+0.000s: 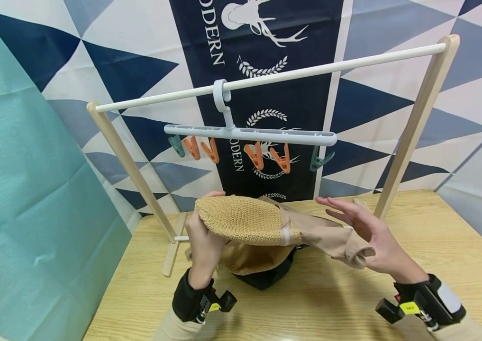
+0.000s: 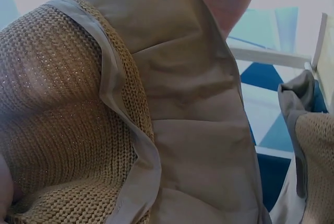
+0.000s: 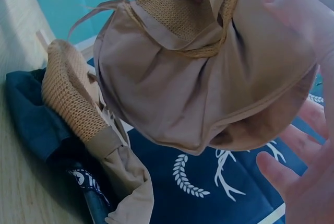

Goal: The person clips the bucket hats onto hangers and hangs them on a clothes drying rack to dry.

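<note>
A sun hat with a yellow-tan knitted crown [image 1: 245, 218] and a beige cloth brim [image 3: 156, 93] is held up over the table. My left hand [image 1: 206, 241] grips the crown at its left side, thumb inside the opening in the right wrist view. To the right, my right hand [image 1: 368, 232] has its fingers spread along the brim's outer edge, the thumb [image 3: 292, 10] lying over the cloth. Below, a second knitted hat [image 3: 73, 93] lies on a dark cap [image 3: 31, 114] with white lettering on its band.
Behind the hats stands a wooden rack with a white rail [image 1: 300, 73]. A pale hanger [image 1: 249, 134] hooks over it, carrying orange clips [image 1: 253, 156] and green clips [image 1: 319, 158]. Patterned cloth backs the wooden table [image 1: 309, 308]; a teal sheet [image 1: 36, 189] hangs at left.
</note>
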`<state>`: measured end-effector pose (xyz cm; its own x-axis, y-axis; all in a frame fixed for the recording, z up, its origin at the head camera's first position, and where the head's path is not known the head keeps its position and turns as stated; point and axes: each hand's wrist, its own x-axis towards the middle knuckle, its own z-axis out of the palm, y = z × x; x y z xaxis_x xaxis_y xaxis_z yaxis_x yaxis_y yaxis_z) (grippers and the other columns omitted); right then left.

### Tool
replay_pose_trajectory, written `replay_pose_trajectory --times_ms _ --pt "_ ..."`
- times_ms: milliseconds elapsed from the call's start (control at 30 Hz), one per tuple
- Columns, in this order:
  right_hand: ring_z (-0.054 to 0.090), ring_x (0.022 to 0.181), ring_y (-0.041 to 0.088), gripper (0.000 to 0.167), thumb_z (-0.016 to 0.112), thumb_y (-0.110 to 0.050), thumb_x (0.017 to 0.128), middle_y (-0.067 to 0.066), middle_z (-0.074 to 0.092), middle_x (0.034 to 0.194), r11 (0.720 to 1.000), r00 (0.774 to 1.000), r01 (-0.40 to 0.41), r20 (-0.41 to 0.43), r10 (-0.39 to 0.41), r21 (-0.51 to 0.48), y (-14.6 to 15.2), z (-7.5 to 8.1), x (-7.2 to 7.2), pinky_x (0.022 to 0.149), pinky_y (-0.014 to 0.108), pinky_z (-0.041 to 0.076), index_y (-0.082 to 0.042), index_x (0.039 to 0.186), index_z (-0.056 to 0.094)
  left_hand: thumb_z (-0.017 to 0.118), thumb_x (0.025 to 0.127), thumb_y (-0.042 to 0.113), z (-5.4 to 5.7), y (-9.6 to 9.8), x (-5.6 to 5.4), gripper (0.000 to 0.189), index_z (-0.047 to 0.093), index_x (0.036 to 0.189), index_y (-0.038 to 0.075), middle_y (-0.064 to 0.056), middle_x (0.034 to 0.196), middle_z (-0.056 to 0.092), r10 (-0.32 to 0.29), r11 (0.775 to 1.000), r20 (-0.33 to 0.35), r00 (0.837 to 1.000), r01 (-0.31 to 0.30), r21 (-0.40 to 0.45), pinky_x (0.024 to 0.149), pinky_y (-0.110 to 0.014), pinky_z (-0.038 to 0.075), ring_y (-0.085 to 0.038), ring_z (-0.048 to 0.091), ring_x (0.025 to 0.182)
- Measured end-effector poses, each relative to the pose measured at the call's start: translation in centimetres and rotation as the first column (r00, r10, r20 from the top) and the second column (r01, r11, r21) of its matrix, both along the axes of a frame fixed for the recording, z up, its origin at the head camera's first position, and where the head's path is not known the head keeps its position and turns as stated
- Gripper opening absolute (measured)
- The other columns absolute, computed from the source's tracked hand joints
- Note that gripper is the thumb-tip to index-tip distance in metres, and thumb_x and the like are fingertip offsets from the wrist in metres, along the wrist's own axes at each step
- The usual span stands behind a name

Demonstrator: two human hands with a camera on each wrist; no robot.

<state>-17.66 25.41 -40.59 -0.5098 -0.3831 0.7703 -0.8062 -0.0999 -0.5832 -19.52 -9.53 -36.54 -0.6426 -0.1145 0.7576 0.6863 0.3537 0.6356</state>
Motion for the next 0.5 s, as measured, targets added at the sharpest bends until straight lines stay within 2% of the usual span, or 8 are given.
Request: replay_pose_trajectory --times_ms 100,233,400,500 --pt "0.054 0.162 0.02 0.099 0.089 0.013 0.077 0.021 0.053 0.173 1.0 1.0 -0.01 0.001 0.01 -0.013 -0.06 -0.01 0.01 0.131 0.025 0.043 0.023 0.161 0.038 0.066 0.109 0.0 -0.04 0.23 0.2 0.02 0.076 0.126 -0.003 -0.02 0.107 0.084 -0.023 1.0 -0.011 1.0 0.023 -0.007 0.092 -0.023 0.063 -0.022 0.083 0.096" --pt "0.054 0.163 0.022 0.097 0.085 0.021 0.072 0.022 0.054 0.172 0.999 0.999 -0.026 -0.022 0.025 -0.022 -0.19 -0.07 -0.06 0.131 0.028 0.044 0.025 0.158 0.04 0.066 0.11 0.0 -0.18 0.45 0.25 0.02 0.076 0.127 -0.003 -0.021 0.104 0.084 -0.043 0.999 -0.03 0.999 0.043 -0.027 0.091 -0.024 0.064 -0.026 0.084 0.093" --pt "0.056 0.161 0.022 0.094 0.085 0.023 0.071 0.022 0.056 0.17 1.0 0.999 -0.017 -0.051 0.016 -0.015 -0.31 0.01 -0.03 0.131 0.028 0.045 0.025 0.156 0.043 0.066 0.109 -0.001 -0.35 0.62 0.23 0.02 0.076 0.127 -0.003 -0.02 0.108 0.084 -0.061 0.997 -0.021 0.998 0.06 -0.038 0.093 -0.025 0.065 -0.026 0.084 0.097" --pt "0.058 0.159 0.022 0.089 0.086 0.023 0.072 0.022 0.059 0.169 1.0 0.997 0.0 -0.083 -0.001 -0.004 -0.4 0.13 0.12 0.13 0.027 0.045 0.024 0.152 0.049 0.068 0.108 -0.002 -0.38 0.64 0.3 0.021 0.075 0.128 -0.003 -0.02 0.111 0.084 -0.086 0.995 -0.006 0.996 0.086 -0.049 0.097 -0.029 0.066 -0.03 0.085 0.101"
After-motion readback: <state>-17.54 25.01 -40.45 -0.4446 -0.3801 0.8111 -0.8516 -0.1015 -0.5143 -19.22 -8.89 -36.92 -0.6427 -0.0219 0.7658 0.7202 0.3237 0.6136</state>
